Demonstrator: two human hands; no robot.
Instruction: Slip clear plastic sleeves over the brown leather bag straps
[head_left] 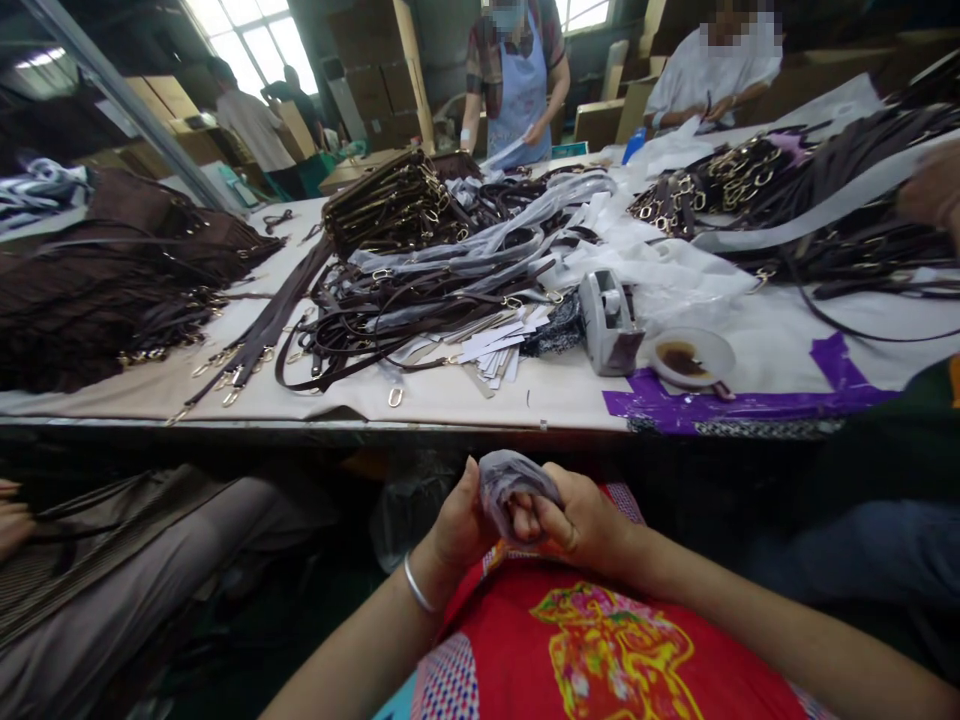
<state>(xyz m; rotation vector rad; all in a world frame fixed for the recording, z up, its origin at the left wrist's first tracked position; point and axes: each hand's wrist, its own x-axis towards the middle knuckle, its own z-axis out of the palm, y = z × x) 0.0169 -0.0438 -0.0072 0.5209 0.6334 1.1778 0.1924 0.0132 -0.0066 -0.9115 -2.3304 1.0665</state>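
Observation:
Both my hands meet in my lap, below the table's front edge. My left hand (459,525) and my right hand (581,520) are closed on a small crumpled piece of greyish plastic wrap (510,480), pinching it between the fingers. A silver bangle sits on my left wrist. On the table above lies a heap of dark brown straps (375,300) with gold clasps, some in clear plastic sleeves.
A tape dispenser (611,320), a small dish with dark liquid (690,357) and a pile of white tags (499,345) sit near the table's front edge (450,425). Other people sit at my left and right and stand at the far side.

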